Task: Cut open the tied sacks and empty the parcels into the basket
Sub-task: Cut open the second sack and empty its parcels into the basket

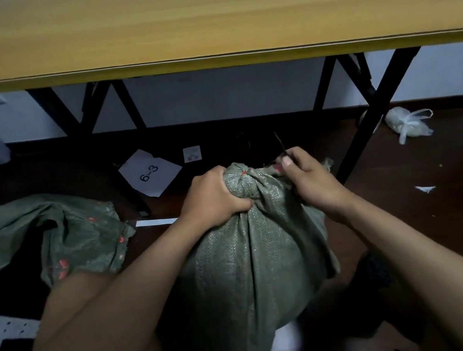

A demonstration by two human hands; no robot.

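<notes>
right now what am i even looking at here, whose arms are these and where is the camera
There is no machine here. One camera worn on a person's head looks down at their own bare arms. The left hand grips the bunched neck of a full green woven sack. The right hand holds a thin dark tool, likely a cutter, at the knot. An emptied sack lies on the dark floor to the left, near a paper marked 6-3. Above is a wooden table.

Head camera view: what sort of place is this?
Probably a plain parcel-sorting room: a folding table on a dark floor, green woven sacks, and a paper sheet marked 6-3 lying underneath.
</notes>
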